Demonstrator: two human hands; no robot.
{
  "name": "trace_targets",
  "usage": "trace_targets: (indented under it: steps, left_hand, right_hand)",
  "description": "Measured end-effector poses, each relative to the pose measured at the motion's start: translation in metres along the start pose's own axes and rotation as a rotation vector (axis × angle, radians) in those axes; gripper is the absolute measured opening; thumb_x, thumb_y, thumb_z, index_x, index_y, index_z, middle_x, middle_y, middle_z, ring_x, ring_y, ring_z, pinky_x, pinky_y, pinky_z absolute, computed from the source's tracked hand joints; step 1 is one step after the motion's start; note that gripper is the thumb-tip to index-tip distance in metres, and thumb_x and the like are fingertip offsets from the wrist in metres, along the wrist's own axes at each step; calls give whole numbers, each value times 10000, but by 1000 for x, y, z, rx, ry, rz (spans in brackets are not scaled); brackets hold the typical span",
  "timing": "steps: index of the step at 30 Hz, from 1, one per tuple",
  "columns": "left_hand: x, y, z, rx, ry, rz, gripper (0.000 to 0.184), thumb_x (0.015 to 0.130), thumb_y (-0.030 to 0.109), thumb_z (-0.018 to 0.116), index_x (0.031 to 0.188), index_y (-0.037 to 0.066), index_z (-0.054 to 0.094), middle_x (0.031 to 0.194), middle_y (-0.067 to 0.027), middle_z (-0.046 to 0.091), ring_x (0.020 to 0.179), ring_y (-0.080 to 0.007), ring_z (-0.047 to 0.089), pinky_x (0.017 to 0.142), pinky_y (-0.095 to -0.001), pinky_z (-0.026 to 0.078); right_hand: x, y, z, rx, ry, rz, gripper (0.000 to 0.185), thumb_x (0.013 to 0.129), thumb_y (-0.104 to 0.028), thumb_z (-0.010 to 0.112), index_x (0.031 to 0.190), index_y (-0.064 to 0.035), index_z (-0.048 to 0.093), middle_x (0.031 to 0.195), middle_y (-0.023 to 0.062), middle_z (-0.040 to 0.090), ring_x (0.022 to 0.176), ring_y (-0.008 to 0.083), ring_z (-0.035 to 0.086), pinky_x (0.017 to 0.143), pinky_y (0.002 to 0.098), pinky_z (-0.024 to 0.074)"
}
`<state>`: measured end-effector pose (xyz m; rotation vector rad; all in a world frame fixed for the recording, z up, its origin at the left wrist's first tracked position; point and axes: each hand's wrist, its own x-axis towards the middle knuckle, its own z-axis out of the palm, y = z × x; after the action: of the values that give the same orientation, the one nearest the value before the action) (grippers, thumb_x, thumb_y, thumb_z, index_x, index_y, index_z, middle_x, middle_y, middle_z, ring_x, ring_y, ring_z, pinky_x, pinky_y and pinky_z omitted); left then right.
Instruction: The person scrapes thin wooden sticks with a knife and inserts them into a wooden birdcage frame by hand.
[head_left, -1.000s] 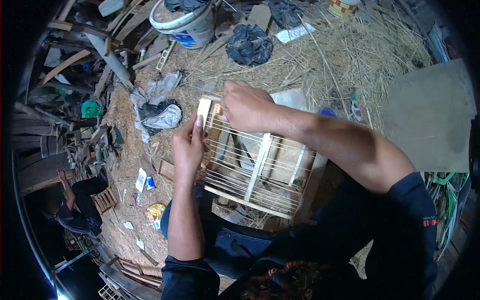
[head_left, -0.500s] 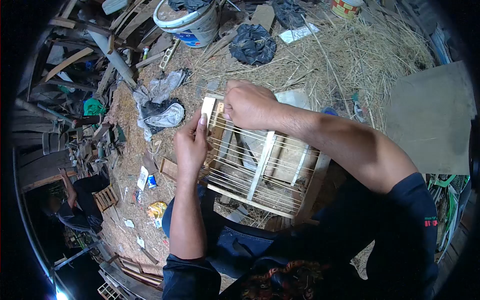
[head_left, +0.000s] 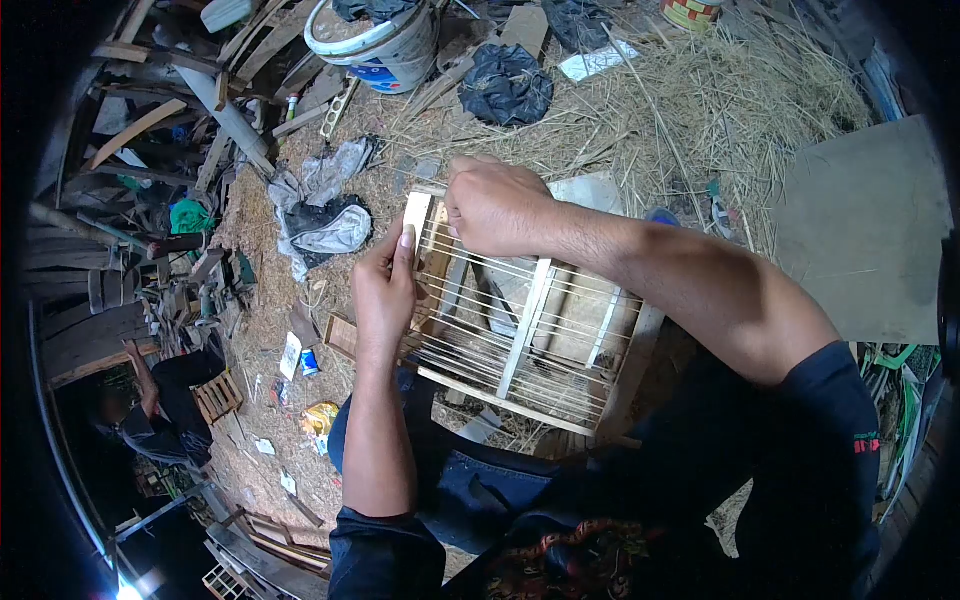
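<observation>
A cage-like wooden frame (head_left: 505, 400) strung with thin parallel sticks rests over my lap, tilted, with a pale slat (head_left: 525, 330) across its middle. My left hand (head_left: 385, 285) grips its left end, the thumb pressed along a light wooden bar (head_left: 418, 212) and the fingers behind it. At the upper left corner, my right hand (head_left: 495, 205) is closed in a fist against the sticks beside that bar. Whatever its fingertips pinch is hidden by the hand.
Sawdust and straw (head_left: 690, 130) cover the ground. Beyond the frame lie a black plastic bag (head_left: 506, 85), a white bucket (head_left: 385, 60) and a crumpled cloth (head_left: 335, 225). A flat board (head_left: 860, 230) stands right. Another person (head_left: 165, 400) sits at far left near scrap wood.
Both hands keep their places on the frame, with only a very slight shift of the right fist. The whole view has moved a little.
</observation>
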<state>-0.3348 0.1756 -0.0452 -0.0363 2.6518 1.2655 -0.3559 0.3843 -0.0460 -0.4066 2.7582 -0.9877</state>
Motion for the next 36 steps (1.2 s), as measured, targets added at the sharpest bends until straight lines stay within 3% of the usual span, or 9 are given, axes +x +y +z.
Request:
trace_targets:
  steps: [5,18,29,36]
  left_hand:
    - [5,-12,1,50,30,102,388,1089,276,598,1387,38,668,696,-37,652,527,-71,577,477,-286,459]
    - [1,-4,2,0,9,-8,392,1088,279,601,1399,48,661,698,-42,658,520,-71,581,478,-273,464]
    - [1,0,3,13,-2,-1,382,1091,266,593,1392,41,666,679,-30,636,515,-65,553,482,-281,450]
    - [3,-8,2,57,15,34,386,1087,268,599,1386,34,664,866,-121,764,655,-60,599,598,-291,506]
  right_hand:
    - [-1,-2,-1,-37,-5,14,134,910,-159,672,863,-53,737,1105,122,614,1154,289,611,949,470,540]
    - [-1,-2,6,-11,16,0,107,896,-137,681,847,-61,738,1082,113,623,1135,290,615,953,461,530]
    - [1,-7,0,-53,40,1,162,827,-87,651,879,31,750,1077,175,668,1094,339,659,897,480,582]
    - [5,-8,-1,-28,-11,56,165,833,-90,647,891,29,746,1076,176,663,1101,344,655,911,484,578]
